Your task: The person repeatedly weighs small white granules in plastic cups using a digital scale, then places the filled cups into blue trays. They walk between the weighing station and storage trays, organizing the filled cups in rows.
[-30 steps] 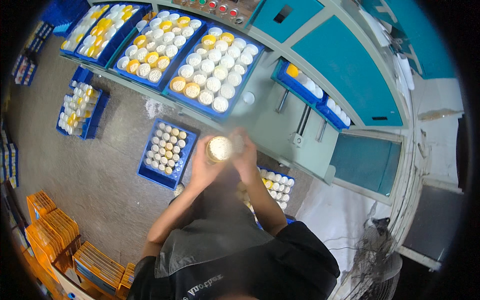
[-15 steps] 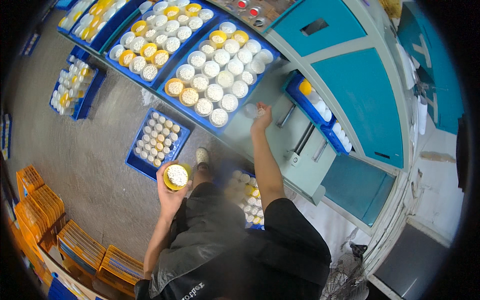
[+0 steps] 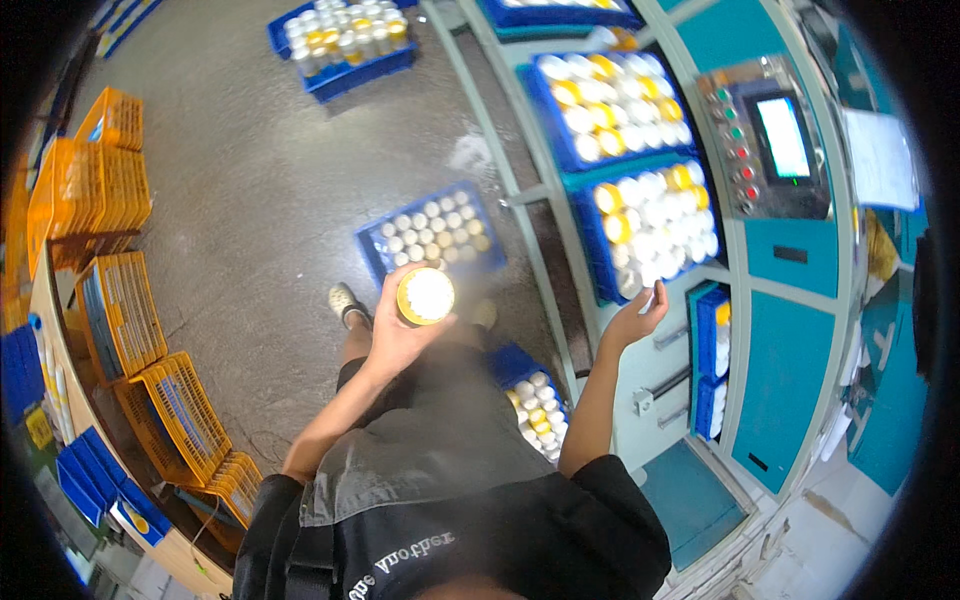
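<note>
My left hand is wrapped round a yellow cup, held upright above my lap. White pellets fill it to the brim; glare washes out their detail. On the right, my right hand is at the near edge of a blue tray full of white and yellow cups. Its fingers are curled, and the view is blurred there, so what they hold, if anything, is not clear. The nearest cups sit right by its fingertips.
A blue crate of white-topped cups stands on the floor ahead, another beside my legs. Teal machine panels and a control screen rise at right. Orange baskets line the left. A stacked crate stands far ahead.
My view has turned to the right, so the trays now appear at the right. My left hand still holds the filled yellow cup. My right hand stays by the tray's near edge.
</note>
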The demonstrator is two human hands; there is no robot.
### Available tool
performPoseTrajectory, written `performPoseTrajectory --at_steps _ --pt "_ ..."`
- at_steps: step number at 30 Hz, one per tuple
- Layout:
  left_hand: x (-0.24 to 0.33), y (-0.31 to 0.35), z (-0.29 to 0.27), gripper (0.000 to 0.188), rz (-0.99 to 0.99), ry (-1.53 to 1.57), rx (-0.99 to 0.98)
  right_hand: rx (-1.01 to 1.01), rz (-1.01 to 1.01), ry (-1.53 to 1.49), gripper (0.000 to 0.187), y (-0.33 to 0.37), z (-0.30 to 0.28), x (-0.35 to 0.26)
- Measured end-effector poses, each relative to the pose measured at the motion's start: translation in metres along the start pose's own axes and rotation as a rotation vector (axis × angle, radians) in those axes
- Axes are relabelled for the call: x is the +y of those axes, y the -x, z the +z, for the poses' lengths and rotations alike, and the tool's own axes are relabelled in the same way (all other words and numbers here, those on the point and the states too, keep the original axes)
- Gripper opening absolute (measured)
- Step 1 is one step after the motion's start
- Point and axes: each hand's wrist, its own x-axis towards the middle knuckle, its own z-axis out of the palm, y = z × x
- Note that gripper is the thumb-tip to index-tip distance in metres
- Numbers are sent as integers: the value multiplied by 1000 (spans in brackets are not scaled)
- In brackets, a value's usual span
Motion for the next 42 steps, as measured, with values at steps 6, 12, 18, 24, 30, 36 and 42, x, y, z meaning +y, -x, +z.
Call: performPoseTrajectory --at_steps 6,12,18,24,30,36,42 --pt "56 -22 -192 76 14 -140 126 -723 33 -554 25 196 101 -287" --pt "97 -42 -346 71 15 -299 376 -1141 -574 -669 23 304 179 -482" --pt "88 -116 -463 64 69 -279 618 -1173 -1170 -390 28 371 310 -579" --pt "108 -266 -632 66 -7 -257 633 -1287 -1155 -545 30 403 501 -709" --pt "195 -384 -811 66 88 -196 764 -1262 -1074 -777 34 388 676 -907" --pt "224 -523 -995 72 44 -245 1157 -1350 -1020 -815 36 406 926 -1063" --pt "291 -761 -1168 67 86 -123 1205 -1360 -956 -584 39 403 1152 -1185"
